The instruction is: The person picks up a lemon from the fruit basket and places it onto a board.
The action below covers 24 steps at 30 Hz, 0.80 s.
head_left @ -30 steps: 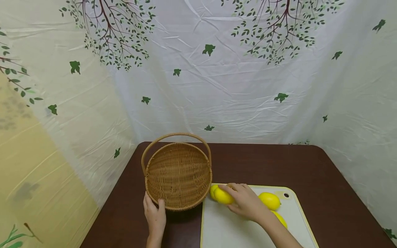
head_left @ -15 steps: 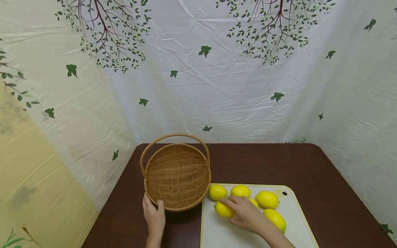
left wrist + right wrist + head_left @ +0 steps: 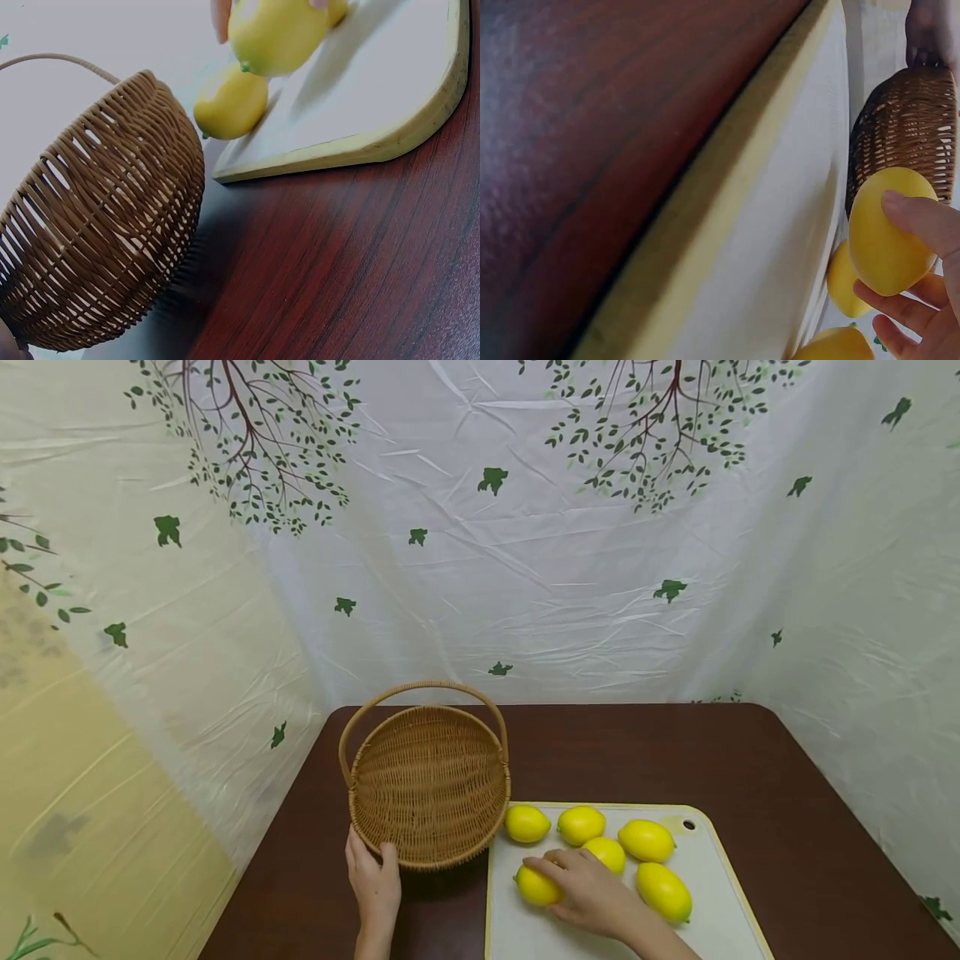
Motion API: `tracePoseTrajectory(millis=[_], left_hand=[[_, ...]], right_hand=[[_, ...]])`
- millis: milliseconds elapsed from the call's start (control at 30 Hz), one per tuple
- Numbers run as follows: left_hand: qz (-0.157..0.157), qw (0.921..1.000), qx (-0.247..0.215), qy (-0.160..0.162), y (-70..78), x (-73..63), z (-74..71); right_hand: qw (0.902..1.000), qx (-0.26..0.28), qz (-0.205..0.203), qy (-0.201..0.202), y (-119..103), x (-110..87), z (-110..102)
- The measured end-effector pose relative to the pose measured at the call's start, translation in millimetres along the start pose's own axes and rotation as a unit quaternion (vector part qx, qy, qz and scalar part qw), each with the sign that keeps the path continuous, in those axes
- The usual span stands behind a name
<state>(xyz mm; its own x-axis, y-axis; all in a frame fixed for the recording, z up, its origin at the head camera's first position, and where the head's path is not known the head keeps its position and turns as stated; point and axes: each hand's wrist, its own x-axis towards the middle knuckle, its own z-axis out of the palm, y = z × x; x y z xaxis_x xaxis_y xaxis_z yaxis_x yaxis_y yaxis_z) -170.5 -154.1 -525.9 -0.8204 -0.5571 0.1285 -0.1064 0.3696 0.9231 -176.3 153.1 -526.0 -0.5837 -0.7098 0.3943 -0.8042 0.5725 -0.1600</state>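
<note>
My left hand (image 3: 375, 885) grips the near-left rim of a round wicker basket (image 3: 431, 793), which tilts so that its bare inside faces me. Its thumb lies over the rim. In my right hand (image 3: 592, 893) is a yellow lemon (image 3: 534, 887), pinched between thumb and fingers over the left part of a white cutting board (image 3: 525, 939). The right wrist view shows the thumb on this lemon (image 3: 889, 240) and fingertips beneath it. Behind and right of that hand lie several more lemons, among them one (image 3: 527, 824) by the basket and one (image 3: 664, 892) beside the wrist.
The yellow-edged board lies on a dark brown table (image 3: 615, 752), right of the basket. The basket's arched handle (image 3: 423, 687) stands up at the back. A white curtain (image 3: 585, 635) with printed leaves hangs behind the table and along both sides.
My right hand has drawn its lemon from the board's back left towards me, uncovering the lemons behind. The left hand and basket stay almost where they were.
</note>
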Motion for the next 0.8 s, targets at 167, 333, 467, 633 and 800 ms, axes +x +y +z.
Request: tracePoseTrajectory(millis=[167, 333, 467, 633, 800], left_hand=[[0.007, 0.9999, 0.001, 0.007, -0.9, 0.1, -0.2], [0.015, 0.9998, -0.002, 0.009, -1.0, -0.2, -0.3], [0.016, 0.9998, -0.002, 0.010, -1.0, -0.3, 0.0], [0.010, 0.9999, -0.003, 0.007, -0.3, -0.8, -0.3], [0.009, 0.9999, -0.003, 0.006, 0.9, -0.9, -0.5]], right_hand=[[0.9999, 0.006, 0.005, -0.013, -1, -1.2, 3], [0.9998, 0.012, 0.004, -0.015, -2, -2.5, 6], [0.9997, 0.014, 0.006, -0.020, -1, -3.1, 9], [0.9992, 0.015, 0.017, -0.034, -1, -3.6, 11], [0.9986, 0.025, 0.026, -0.039, -1, -3.2, 11]])
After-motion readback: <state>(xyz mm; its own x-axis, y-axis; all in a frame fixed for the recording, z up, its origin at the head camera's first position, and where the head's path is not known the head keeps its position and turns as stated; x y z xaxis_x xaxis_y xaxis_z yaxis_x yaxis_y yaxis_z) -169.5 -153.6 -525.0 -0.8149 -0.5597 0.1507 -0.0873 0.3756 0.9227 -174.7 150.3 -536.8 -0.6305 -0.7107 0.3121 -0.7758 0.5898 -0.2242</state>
